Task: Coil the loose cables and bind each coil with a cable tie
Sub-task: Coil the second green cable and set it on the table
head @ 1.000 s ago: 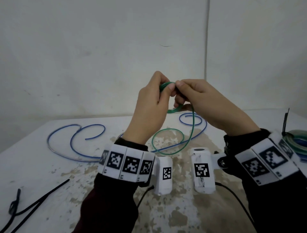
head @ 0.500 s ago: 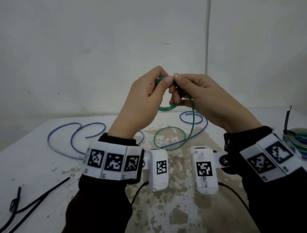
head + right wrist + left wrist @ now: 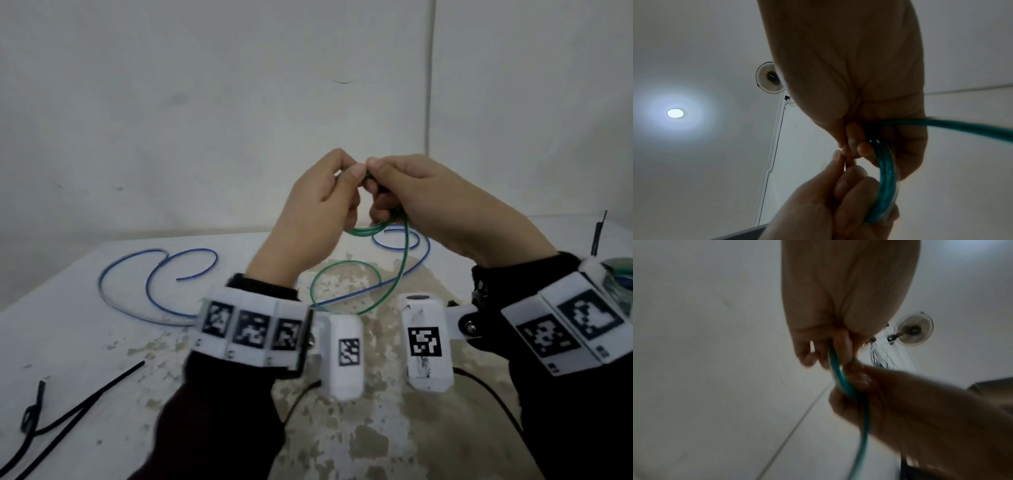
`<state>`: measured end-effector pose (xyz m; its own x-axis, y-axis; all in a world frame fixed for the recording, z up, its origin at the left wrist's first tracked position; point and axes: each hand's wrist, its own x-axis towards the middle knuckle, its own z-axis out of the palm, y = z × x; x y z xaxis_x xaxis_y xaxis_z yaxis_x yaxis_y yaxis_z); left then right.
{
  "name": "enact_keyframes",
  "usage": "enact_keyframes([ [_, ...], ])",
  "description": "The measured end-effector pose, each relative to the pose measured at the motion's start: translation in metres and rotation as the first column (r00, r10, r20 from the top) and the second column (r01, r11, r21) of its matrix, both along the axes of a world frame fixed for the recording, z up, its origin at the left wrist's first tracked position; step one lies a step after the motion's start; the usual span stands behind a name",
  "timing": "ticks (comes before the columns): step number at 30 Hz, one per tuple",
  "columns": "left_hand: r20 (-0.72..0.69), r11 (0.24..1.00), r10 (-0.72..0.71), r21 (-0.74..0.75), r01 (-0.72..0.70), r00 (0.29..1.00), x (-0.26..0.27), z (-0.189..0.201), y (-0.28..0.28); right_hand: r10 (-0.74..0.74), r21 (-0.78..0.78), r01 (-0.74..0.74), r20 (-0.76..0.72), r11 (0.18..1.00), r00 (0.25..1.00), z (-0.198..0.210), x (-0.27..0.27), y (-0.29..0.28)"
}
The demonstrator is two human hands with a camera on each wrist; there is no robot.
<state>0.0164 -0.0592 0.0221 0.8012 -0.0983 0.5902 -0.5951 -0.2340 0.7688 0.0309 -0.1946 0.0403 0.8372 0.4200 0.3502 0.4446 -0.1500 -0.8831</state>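
I hold a green cable in the air above the table, partly wound into a small coil. My left hand pinches the coil's top with thumb and fingers. My right hand grips the coil beside it, thumb tips nearly touching. The free tail of the green cable hangs down and loops on the table. A loose blue cable lies in curves on the table at the left and runs behind my hands. In the left wrist view the green cable passes between both hands' fingers.
Black cable ties lie at the table's front left. A bound coil with a black tie end sticking up sits at the right edge. The white table has worn patches in the middle. A wall stands close behind.
Both hands have risen a little and closed in on the coil's top. The left wrist has swung left and lower. The hanging tail shifted slightly.
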Motion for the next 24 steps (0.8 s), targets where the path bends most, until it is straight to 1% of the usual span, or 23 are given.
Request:
enact_keyframes([
  [1, 0.071, 0.996, 0.086, -0.042, -0.083, 0.994, 0.003, -0.006, -0.010, -0.018, 0.012, 0.018, 0.011, 1.000, 1.000, 0.002, 0.001, -0.004],
  [2, 0.110, 0.985, 0.153, -0.100, -0.142, 0.982, 0.004, -0.012, -0.021, -0.041, 0.011, 0.040, 0.029, 0.999, 0.999, 0.003, 0.003, -0.009],
  [3, 0.108, 0.972, 0.186, -0.167, -0.167, 0.977, 0.004, -0.016, -0.030, -0.066, -0.003, 0.066, 0.046, 0.998, 0.997, 0.004, 0.004, -0.014],
  [5, 0.072, 0.953, 0.188, -0.255, -0.164, 0.980, 0.002, -0.021, -0.043, -0.091, -0.029, 0.092, 0.047, 0.995, 0.995, 0.004, 0.007, -0.024],
  [7, 0.016, 0.950, 0.122, -0.291, -0.112, 0.992, -0.001, -0.016, -0.046, -0.054, -0.010, 0.054, -0.004, 0.998, 0.999, 0.004, 0.010, -0.029],
  [9, -0.076, 0.954, -0.023, -0.301, -0.001, 0.997, -0.003, -0.009, -0.039, 0.009, 0.032, -0.008, -0.049, 0.999, 0.999, 0.002, 0.011, -0.027],
  [10, -0.111, 0.957, -0.096, -0.285, 0.061, 0.989, -0.003, -0.006, -0.034, 0.017, 0.036, -0.016, -0.046, 0.999, 0.999, 0.001, 0.011, -0.025],
  [11, -0.133, 0.961, -0.143, -0.255, 0.106, 0.981, -0.002, -0.004, -0.028, 0.006, 0.019, -0.005, -0.031, 1.000, 0.999, 0.000, 0.011, -0.022],
  [12, -0.135, 0.969, -0.156, -0.213, 0.125, 0.978, -0.003, -0.003, -0.023, -0.012, -0.005, 0.012, -0.014, 1.000, 1.000, -0.002, 0.011, -0.019],
  [13, -0.117, 0.978, -0.138, -0.173, 0.117, 0.983, -0.002, -0.004, -0.020, -0.031, -0.023, 0.031, 0.001, 0.999, 1.000, -0.002, 0.010, -0.015],
  [15, -0.039, 0.989, -0.019, -0.149, 0.013, 0.999, -0.002, -0.008, -0.021, -0.060, -0.027, 0.061, 0.023, 0.998, 0.998, -0.001, 0.008, -0.011],
  [17, 0.046, 0.975, 0.135, -0.184, -0.124, 0.990, -0.005, -0.011, -0.031, -0.034, -0.008, 0.034, 0.030, 0.999, 0.999, 0.001, 0.007, -0.012],
  [18, 0.064, 0.965, 0.173, -0.210, -0.156, 0.983, -0.007, -0.011, -0.037, 0.001, 0.007, -0.001, 0.026, 1.000, 1.000, 0.002, 0.007, -0.015],
  [19, 0.068, 0.959, 0.175, -0.240, -0.154, 0.982, -0.009, -0.010, -0.040, 0.033, 0.023, -0.034, 0.019, 0.999, 0.999, 0.004, 0.006, -0.019],
  [22, 0.052, 0.947, 0.072, -0.317, -0.052, 0.996, -0.012, -0.005, -0.041, 0.077, 0.063, -0.075, -0.020, 0.995, 0.997, 0.006, 0.006, -0.031],
  [24, 0.039, 0.952, 0.036, -0.304, -0.022, 0.999, -0.014, -0.003, -0.040, 0.080, 0.072, -0.078, -0.035, 0.994, 0.996, 0.007, 0.006, -0.032],
])
